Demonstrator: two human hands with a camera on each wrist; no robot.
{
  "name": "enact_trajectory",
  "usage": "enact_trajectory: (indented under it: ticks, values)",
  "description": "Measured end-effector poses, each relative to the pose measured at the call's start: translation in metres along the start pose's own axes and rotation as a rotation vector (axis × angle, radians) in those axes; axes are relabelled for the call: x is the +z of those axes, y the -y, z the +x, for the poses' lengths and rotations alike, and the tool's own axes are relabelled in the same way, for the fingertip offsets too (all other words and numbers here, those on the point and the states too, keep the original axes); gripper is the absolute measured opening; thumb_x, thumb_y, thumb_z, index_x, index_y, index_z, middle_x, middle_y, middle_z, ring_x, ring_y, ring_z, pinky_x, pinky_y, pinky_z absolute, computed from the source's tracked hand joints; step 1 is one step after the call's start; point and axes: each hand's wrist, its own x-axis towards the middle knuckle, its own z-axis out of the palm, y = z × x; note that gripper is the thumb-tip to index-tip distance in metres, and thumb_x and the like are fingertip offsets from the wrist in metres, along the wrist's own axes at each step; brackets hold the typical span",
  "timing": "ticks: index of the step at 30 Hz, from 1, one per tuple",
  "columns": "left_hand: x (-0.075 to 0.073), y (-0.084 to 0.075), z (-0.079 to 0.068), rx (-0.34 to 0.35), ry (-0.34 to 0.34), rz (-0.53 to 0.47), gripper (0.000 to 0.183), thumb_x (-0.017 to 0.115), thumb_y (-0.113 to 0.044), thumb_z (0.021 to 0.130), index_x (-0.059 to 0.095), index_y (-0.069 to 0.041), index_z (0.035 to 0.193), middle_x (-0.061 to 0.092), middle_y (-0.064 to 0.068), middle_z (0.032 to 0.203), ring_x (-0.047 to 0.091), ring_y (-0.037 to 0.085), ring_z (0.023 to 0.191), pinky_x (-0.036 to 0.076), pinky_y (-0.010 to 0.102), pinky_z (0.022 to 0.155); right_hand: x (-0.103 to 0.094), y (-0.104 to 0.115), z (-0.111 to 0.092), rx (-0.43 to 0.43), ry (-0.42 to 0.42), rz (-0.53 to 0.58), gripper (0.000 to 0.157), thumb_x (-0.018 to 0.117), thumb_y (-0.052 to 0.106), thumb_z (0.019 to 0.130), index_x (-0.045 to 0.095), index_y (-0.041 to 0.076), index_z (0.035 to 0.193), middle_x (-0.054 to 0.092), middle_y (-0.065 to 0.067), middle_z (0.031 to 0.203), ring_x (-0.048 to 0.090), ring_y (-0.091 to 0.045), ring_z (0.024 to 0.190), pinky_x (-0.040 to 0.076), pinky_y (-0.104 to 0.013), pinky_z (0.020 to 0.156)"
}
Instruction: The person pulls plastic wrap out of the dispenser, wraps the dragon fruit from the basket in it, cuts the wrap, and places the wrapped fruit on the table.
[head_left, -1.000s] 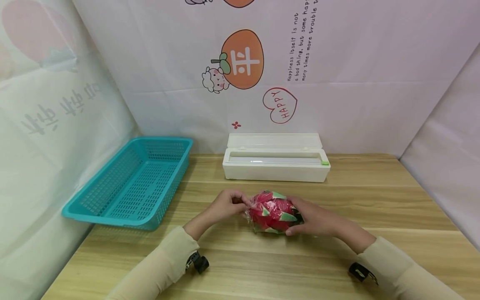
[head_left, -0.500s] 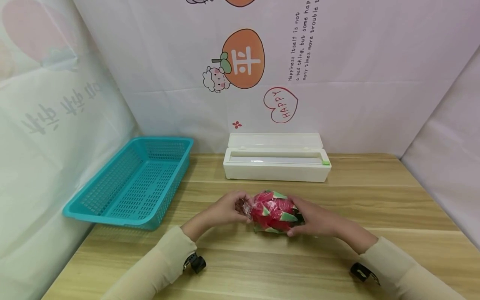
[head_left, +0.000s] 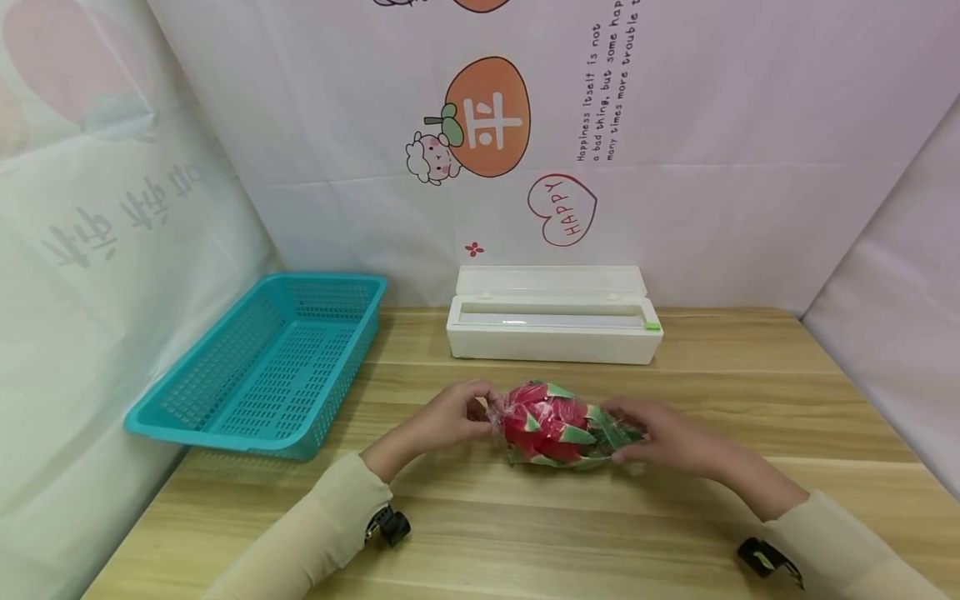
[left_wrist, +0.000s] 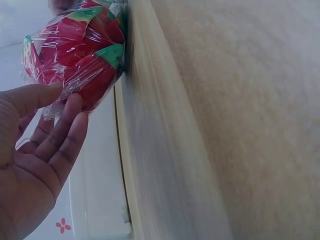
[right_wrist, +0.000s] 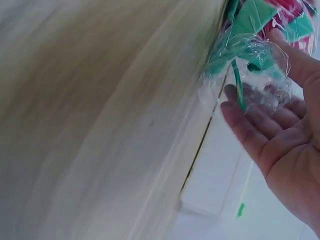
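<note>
A red dragon fruit (head_left: 551,425) with green-tipped scales lies on the wooden table, covered in clear plastic wrap (left_wrist: 82,75). At its left end my left hand (head_left: 453,417) pinches the bunched wrap between thumb and fingers. My right hand (head_left: 667,433) is at the other end, beside the loose, crumpled wrap (right_wrist: 250,55) that sticks out past the green tips. In the right wrist view its thumb touches the wrapped fruit, and the fairly straight fingers lie behind the loose wrap. The fruit's underside is hidden.
Behind the fruit stands a white wrap dispenser box (head_left: 551,343) with its lid raised and a green slider at its right end. A turquoise plastic basket (head_left: 341,392) sits on the left of the table (head_left: 525,533). Printed white sheets (head_left: 712,233) hang around the table.
My right hand has slid right off the fruit's body, uncovering its green tips and loose wrap. My left hand shifted slightly at the left end, its fingers spreading and then closing on the wrap.
</note>
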Motion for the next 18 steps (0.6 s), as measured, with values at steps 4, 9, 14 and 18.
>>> enact_trajectory:
  ticks: [4, 9, 14, 18]
  values:
    - [0.0, -0.001, -0.001, 0.004, 0.0, 0.0, 0.019, 0.07, 0.006, 0.085, 0.063, -0.008, 0.096, 0.059, 0.003, 0.105, 0.065, 0.012, 0.081, 0.055, 0.028, 0.072, -0.002, -0.007, -0.003, -0.016, -0.036, -0.008, 0.045, 0.072, 0.028, 0.088, 0.061, 0.005, 0.124, 0.066, -0.005, 0.114, 0.064, -0.017, 0.097, 0.055, -0.031, 0.077]
    - [0.0, 0.0, 0.0, -0.005, -0.007, 0.004, 0.017, 0.07, 0.006, 0.085, 0.064, -0.006, 0.095, 0.059, 0.005, 0.104, 0.065, 0.013, 0.082, 0.055, 0.027, 0.072, -0.002, -0.011, -0.003, -0.029, -0.089, -0.029, 0.021, 0.069, 0.015, 0.091, 0.069, 0.007, 0.111, 0.07, -0.002, 0.104, 0.065, -0.009, 0.09, 0.055, -0.026, 0.073]
    - [0.001, 0.002, 0.0, -0.004, -0.016, 0.006, 0.015, 0.07, 0.006, 0.085, 0.065, -0.005, 0.094, 0.059, 0.006, 0.102, 0.065, 0.015, 0.083, 0.055, 0.027, 0.072, -0.001, -0.012, -0.001, -0.046, -0.121, -0.06, 0.014, 0.068, 0.005, 0.09, 0.074, 0.009, 0.101, 0.072, -0.001, 0.099, 0.065, -0.007, 0.087, 0.055, -0.025, 0.071]
    - [0.001, 0.001, 0.0, -0.003, -0.016, 0.009, 0.014, 0.07, 0.006, 0.085, 0.065, -0.005, 0.093, 0.058, 0.005, 0.1, 0.064, 0.014, 0.082, 0.055, 0.027, 0.072, 0.002, -0.012, 0.0, -0.032, -0.135, -0.085, 0.015, 0.069, 0.005, 0.089, 0.075, 0.01, 0.101, 0.072, 0.0, 0.098, 0.065, -0.007, 0.086, 0.055, -0.024, 0.07]
